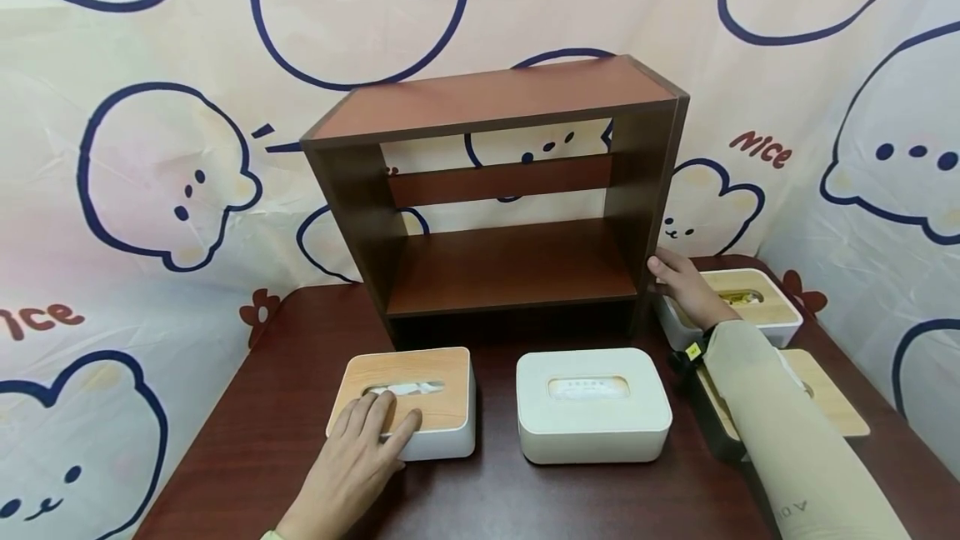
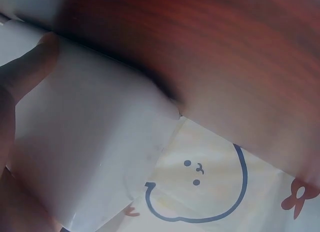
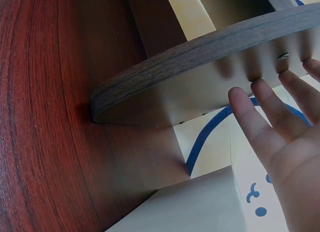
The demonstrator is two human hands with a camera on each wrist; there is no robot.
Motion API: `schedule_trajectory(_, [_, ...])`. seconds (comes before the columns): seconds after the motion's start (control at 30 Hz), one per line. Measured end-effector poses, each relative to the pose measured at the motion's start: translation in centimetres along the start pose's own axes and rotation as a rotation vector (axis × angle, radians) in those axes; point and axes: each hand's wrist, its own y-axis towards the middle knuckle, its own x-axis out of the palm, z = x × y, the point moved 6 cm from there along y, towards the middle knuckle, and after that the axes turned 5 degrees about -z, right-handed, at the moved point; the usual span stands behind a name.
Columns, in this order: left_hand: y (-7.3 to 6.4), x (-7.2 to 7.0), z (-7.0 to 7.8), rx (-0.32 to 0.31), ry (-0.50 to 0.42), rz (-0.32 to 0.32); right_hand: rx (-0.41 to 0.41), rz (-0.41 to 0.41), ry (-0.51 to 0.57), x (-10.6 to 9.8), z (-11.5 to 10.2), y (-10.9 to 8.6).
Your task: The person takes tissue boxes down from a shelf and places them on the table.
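Note:
My left hand [image 1: 357, 450] rests on the wood-lidded white tissue box [image 1: 442, 365] at the front left, its fingers spread over the lid near the slot. In the left wrist view a digit [image 2: 37, 59] lies against the box's white wall [image 2: 95, 127]. The fingertips of my right hand [image 1: 686, 286] touch the outer right side of a brown open shelf [image 1: 517, 98]. The right wrist view shows those fingers extended, their tips at the shelf's side panel [image 3: 200, 92]. Both hands hold nothing up.
An all-white tissue box [image 1: 592, 448] stands in front of the shelf. Two more boxes with wood-look lids, one white [image 1: 772, 307] and one dark-sided [image 1: 832, 398], sit at the right, partly behind my right arm. A cartoon-print curtain [image 1: 165, 315] surrounds the dark red table [image 1: 247, 440].

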Motion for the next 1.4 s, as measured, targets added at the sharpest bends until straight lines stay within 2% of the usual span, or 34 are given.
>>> schedule_trajectory(0.33, [0.0,-0.1,0.1,-0.01,-0.006,-0.002,-0.02,0.003,-0.034,0.0,-0.1,0.0])
schedule_trajectory(0.67, [-0.2,-0.3,-0.1,-0.04,-0.033,-0.016,-0.008,-0.023,0.002,0.4,0.2,0.3])
schedule_trajectory(0.87, [-0.2,-0.7,-0.1,-0.055,-0.064,0.04,-0.027,-0.024,-0.018,0.4,0.4,0.5])
schedule_trajectory(1.07, [0.7,-0.8,-0.2,-0.047,-0.08,0.097,-0.066,-0.004,0.006,-0.6,0.7,0.6])
schedule_trajectory(1.23, [1.0,-0.9,-0.4,-0.036,-0.086,0.118,-0.068,0.004,0.002,-1.4,1.1,0.2])
schedule_trajectory(1.4, [0.9,-0.9,-0.8,-0.049,-0.086,0.107,-0.076,0.026,-0.021,-2.1,0.7,-0.1])
